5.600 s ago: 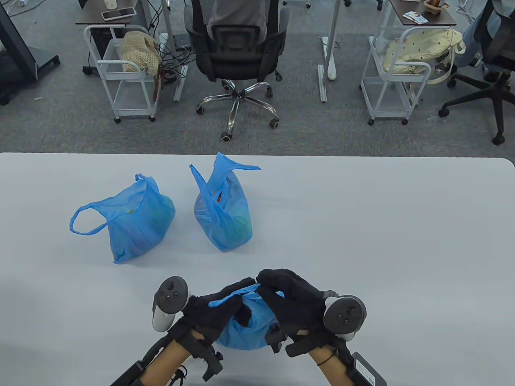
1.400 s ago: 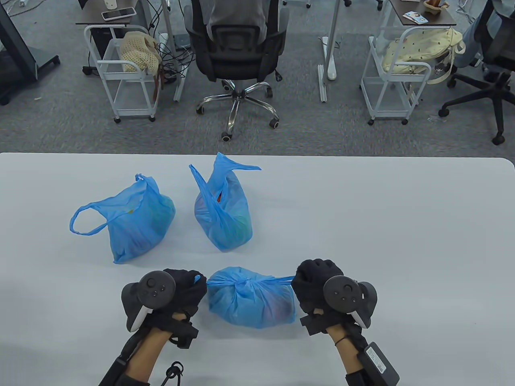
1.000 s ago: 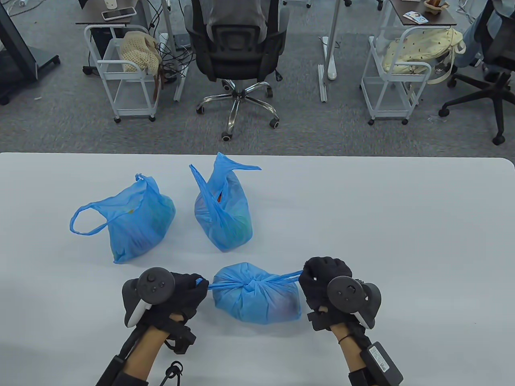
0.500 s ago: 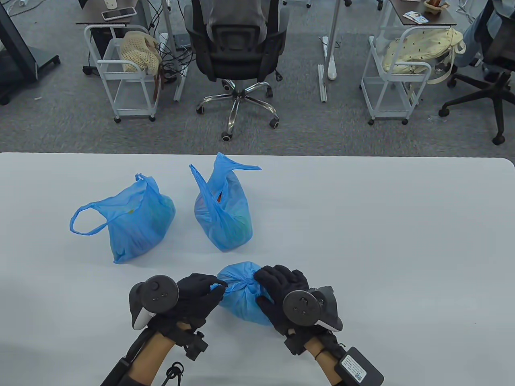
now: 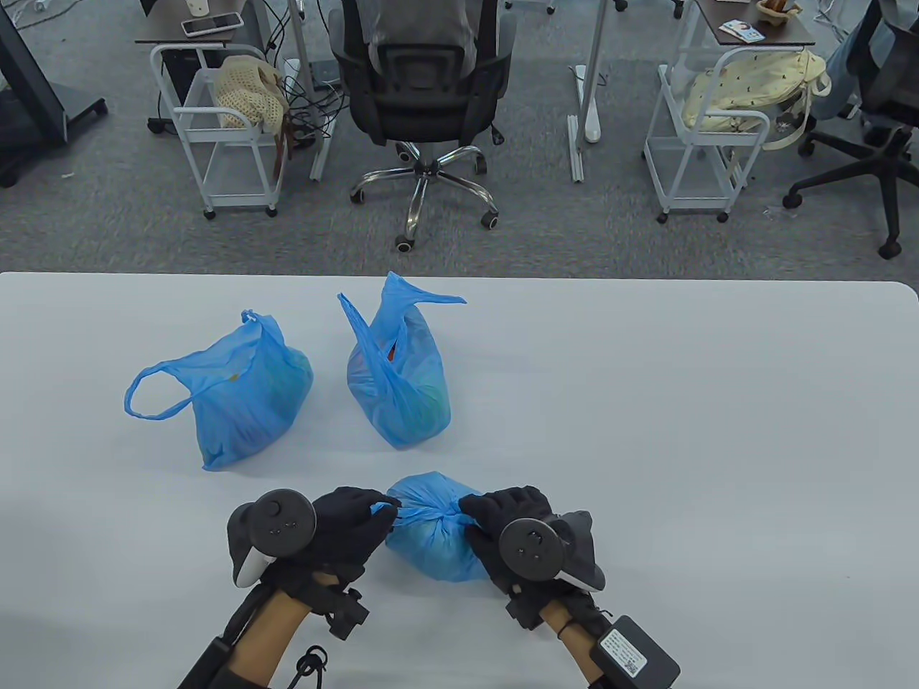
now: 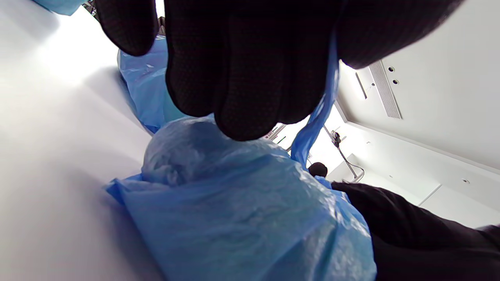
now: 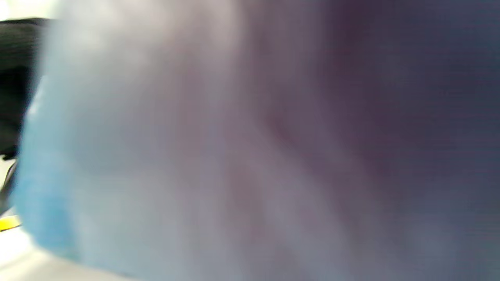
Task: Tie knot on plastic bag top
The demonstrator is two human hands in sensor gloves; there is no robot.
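A small blue plastic bag (image 5: pixel 431 549) lies on the white table (image 5: pixel 682 445) near the front edge, its top drawn into a knot (image 5: pixel 444 511). My left hand (image 5: pixel 379 511) pinches the bag's left strand (image 5: pixel 393 508) just beside the knot. In the left wrist view that strand (image 6: pixel 318 117) runs down from my gloved fingers (image 6: pixel 250 78) to the bag (image 6: pixel 242 218). My right hand (image 5: pixel 479 518) lies against the bag's right side, fingers curled on the plastic right at the knot. The right wrist view is filled by blurred blue bag (image 7: pixel 117 156).
Two more blue bags stand farther back: one with a loose handle loop (image 5: pixel 248 391) at the left, one with upright handles (image 5: pixel 398 380) in the middle. Beyond the table's far edge are an office chair (image 5: pixel 423 79) and white carts (image 5: pixel 222 129).
Earlier both hands pulled the two strands apart and the knot tightened. Then they came back in to the bag; in the last half second my right fingers curled onto the plastic at the knot.
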